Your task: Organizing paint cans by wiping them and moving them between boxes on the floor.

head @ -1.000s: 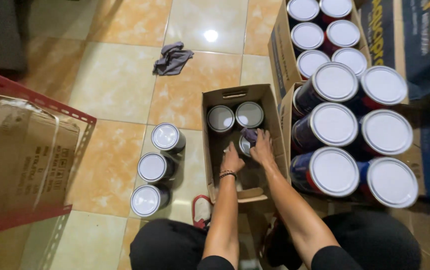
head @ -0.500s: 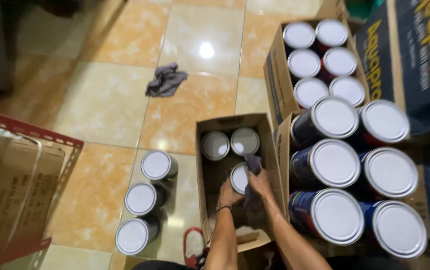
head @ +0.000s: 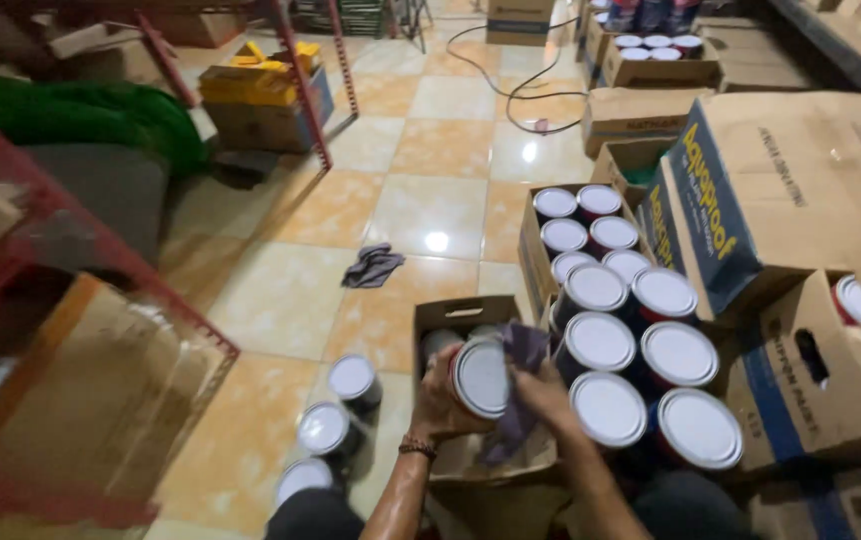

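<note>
Your left hand: grip closed on paint can | your right hand: grip clutching purple cloth at can's 3 o'clock | above open carton.

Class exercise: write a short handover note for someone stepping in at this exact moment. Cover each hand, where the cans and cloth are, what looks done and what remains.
Left hand: holds a white-lidded can above the open carton, lid tilted toward the camera.
Right hand: presses a dark cloth against that can.
Nearby: three cans stand in a row on the tiled floor left of the carton; stacked cans lie on their sides to the right.
Done: one can lifted out, cloth on it.
Left: at least one more can sits inside the carton; how many, cannot tell.
</note>
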